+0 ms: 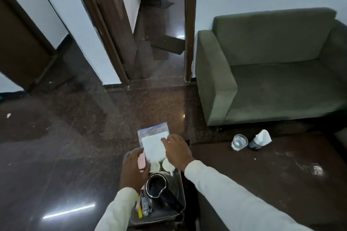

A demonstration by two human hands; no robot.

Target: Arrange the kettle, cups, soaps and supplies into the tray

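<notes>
A clear tray [181, 189] sits low in the middle of the head view. A black kettle [159, 187] stands in it, with two white cups [155, 166] behind it and yellow and white sachets [141, 207] along its left side. My left hand [134, 169] holds a pink soap bar [141, 163] above the tray's left part. My right hand [177, 149] grips a clear zip bag [153, 141] with a white packet inside, held above the tray's far end.
A dark wooden table [272, 184] lies to the right, carrying a drinking glass [239, 141] and a dark bottle capped with white paper [260, 139]. A green sofa [272, 73] stands behind it. Dark polished floor stretches left toward an open doorway [161, 24].
</notes>
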